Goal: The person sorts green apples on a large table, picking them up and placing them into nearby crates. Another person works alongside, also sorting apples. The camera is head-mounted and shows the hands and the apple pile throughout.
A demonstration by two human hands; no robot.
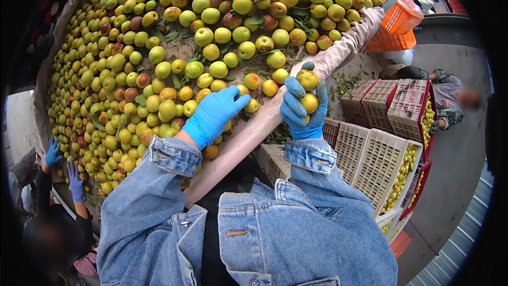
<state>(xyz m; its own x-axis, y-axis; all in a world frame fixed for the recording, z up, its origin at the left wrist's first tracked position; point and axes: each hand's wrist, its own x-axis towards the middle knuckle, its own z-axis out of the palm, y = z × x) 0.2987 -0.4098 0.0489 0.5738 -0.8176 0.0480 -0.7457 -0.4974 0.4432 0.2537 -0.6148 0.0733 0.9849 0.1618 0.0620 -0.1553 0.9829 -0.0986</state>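
Blue gloves cover both my hands. My left hand (214, 114) is over the heap of yellow-green jujubes (164, 106), its fingers curled downward beside a yellow fruit (252, 105) near the pale cloth-covered rim (256, 130); whatever may be under those fingers is hidden. Just past that rim, my right hand (302, 106) is turned palm up, closed around two yellow, brown-flecked jujubes (307, 81). Leaves and some reddish fruit are mixed through the heap.
Stacked plastic crates of jujubes (378, 169) stand below at the right, with orange baskets (399, 18) farther back. A person in camouflage sleeves (444, 95) is beside the crates. At left, co-workers' gloved hands (75, 182) reach into the heap.
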